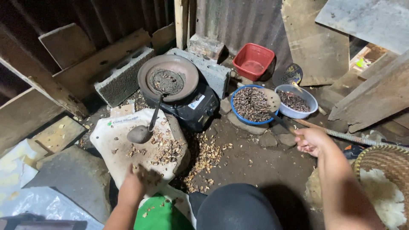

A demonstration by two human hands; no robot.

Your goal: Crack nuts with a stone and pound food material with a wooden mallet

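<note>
Spatula (272,102) over blue bowl (251,104): right hand (311,140) grip grasping it; left hand (136,181) released on white sack (123,149).

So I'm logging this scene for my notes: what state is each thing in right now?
Left hand: fingers curled over shell bits on the white sack.
Right hand: grip closed on the spatula handle.
Blue bowl: full of dark nuts.
White bowl: partly filled.
Red basin: no nuts inside.
Pan: on the stove, holding dark grit.
Ladle: resting on the sack.
</note>
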